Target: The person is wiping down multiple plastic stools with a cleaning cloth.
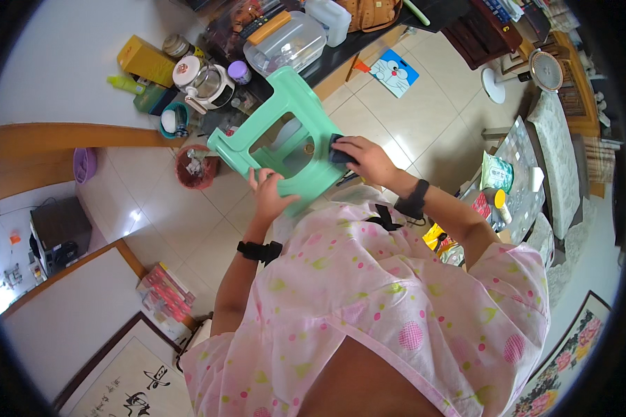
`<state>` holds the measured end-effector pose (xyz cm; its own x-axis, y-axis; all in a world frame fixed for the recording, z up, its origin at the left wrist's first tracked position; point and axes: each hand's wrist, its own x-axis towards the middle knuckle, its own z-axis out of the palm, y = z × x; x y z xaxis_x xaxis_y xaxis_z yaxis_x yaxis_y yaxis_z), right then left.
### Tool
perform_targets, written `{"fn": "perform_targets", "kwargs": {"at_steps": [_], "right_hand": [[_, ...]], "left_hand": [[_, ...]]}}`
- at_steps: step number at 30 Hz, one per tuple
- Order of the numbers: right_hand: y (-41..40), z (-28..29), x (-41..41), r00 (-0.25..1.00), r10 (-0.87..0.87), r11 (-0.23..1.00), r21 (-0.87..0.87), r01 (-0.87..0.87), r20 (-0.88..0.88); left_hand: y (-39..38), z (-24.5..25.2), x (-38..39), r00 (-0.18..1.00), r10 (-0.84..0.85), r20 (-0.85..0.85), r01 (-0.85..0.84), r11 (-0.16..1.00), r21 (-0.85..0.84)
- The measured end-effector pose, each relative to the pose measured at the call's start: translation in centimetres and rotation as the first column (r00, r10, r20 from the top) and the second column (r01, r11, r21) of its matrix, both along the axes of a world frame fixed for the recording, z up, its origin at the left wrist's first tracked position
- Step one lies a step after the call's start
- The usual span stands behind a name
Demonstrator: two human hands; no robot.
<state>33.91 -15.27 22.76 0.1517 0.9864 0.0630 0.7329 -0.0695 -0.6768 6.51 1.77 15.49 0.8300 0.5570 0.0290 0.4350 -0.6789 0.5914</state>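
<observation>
A light green plastic stool is held tilted in front of my body, with a large opening in the side that faces me. My left hand grips its lower left edge, fingers and thumb spread over the plastic. On the right side of the stool, my right hand presses a dark folded cloth or sponge against the surface. Both of my wrists wear black bands. The far legs of the stool are partly hidden behind its near side.
Beyond the stool, a black counter bears a clear plastic box, a glass kettle and a purple-lidded jar. A red waste bin stands on the tiled floor at left. At right are a cluttered table and a fan.
</observation>
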Motion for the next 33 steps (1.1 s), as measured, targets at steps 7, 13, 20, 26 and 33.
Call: {"fn": "perform_targets", "kwargs": {"at_steps": [7,13,20,26,33], "right_hand": [[1.6,-1.9,-1.6,0.87,0.388,0.921,-0.096,-0.377,0.305],[0.0,-3.6,1.6,0.853,0.351,0.933,-0.217,-0.286,0.386],[1.7,-2.9,-1.6,0.723,0.526,0.827,-0.073,-0.557,0.448],[-0.4,-3.7,4.6,0.789,0.475,0.88,-0.181,-0.44,0.39],[-2.1,-2.3,6.8,0.972,-0.029,0.986,-0.152,0.066,0.233]], "left_hand": [[-0.7,0.6,1.0,0.995,0.046,-0.091,-0.053,0.996,-0.071],[-1.7,0.5,2.0,0.988,0.111,-0.105,-0.117,0.992,-0.054],[-0.8,0.3,2.5,0.988,0.088,-0.13,-0.094,0.995,-0.042],[-1.3,0.3,2.9,0.991,0.086,-0.101,-0.092,0.994,-0.056],[0.1,0.1,2.6,0.993,0.04,-0.108,-0.048,0.996,-0.073]]}}
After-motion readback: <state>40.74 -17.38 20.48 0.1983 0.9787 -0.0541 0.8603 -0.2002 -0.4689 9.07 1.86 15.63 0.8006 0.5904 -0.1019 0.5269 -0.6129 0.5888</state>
